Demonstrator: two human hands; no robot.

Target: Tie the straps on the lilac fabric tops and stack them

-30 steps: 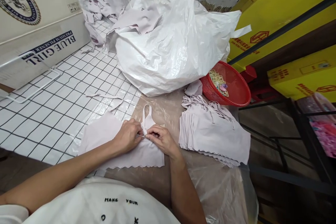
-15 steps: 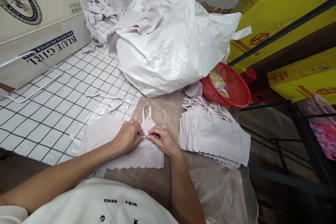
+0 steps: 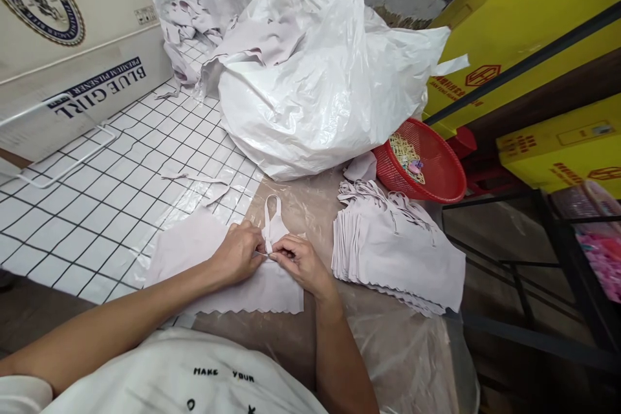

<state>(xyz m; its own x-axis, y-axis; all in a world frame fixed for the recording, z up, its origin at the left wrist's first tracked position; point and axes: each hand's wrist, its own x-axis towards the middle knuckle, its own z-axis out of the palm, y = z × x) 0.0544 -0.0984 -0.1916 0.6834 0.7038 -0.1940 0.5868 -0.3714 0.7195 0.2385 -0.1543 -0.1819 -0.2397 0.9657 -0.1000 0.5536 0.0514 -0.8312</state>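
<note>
A pale lilac fabric piece (image 3: 252, 291) with a scalloped lower edge and a looped strap lies flat on the plastic-covered table (image 3: 388, 349). My left hand (image 3: 237, 252) and my right hand (image 3: 298, 262) meet at its top edge, just below the strap loop (image 3: 272, 210). Both hands are closed in a pinch on the fabric at that spot. To the right of my hands lies a neat stack of the same fabric pieces (image 3: 402, 255).
A large white plastic bag (image 3: 315, 77) stuffed with fabric stands behind. A red basket (image 3: 431, 168) with small tags sits at the right. A white box (image 3: 63, 45) rests on the checked cloth (image 3: 97, 194) at left. Yellow boxes (image 3: 533, 32) and a dark rack (image 3: 533, 259) are at right.
My hands stay pinched at the same spot on the fabric. The view has shifted slightly.
</note>
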